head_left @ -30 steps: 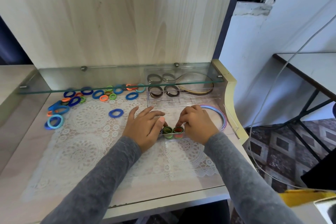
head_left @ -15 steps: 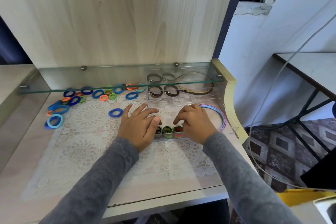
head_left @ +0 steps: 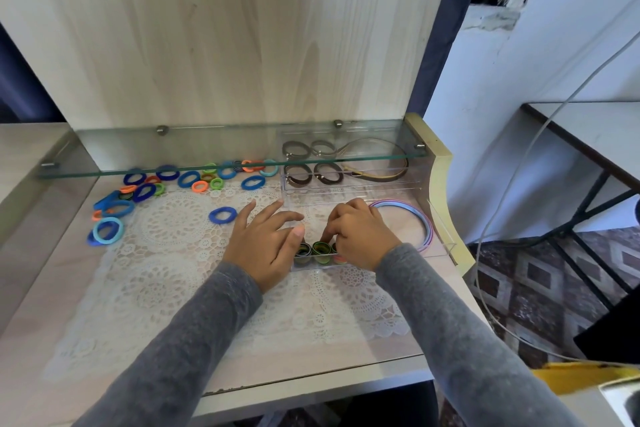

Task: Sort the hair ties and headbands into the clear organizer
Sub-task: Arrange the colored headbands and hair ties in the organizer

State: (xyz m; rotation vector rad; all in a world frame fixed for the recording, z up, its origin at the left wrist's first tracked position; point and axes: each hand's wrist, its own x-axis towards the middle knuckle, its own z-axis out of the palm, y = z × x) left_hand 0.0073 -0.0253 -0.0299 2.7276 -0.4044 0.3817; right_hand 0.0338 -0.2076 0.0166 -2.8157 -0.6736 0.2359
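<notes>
The ties point(head_left: 320, 249) stand in a left-right row in the organizer's point(head_left: 381, 188) front slot, between both hands. The right hand point(head_left: 362, 236) curls its fingers onto them, grip unclear. The left hand point(head_left: 263, 243) lies slack alongside, nearer the loose ties point(head_left: 222, 215) on the surface point(head_left: 52, 274).

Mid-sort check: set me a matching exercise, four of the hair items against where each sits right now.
Things
1. lone dark blue fabric hair tie
2. brown hair ties
3. thin pastel pink and blue headbands
4. green and dark rolled hair ties

Places
A. right section of the clear plastic organizer
B. on the white lace mat, left of the left hand
C. far organizer section, under the glass shelf
D. near organizer section, between the left hand and right hand

Pairs: 1-B, 2-C, 3-A, 4-D
</notes>
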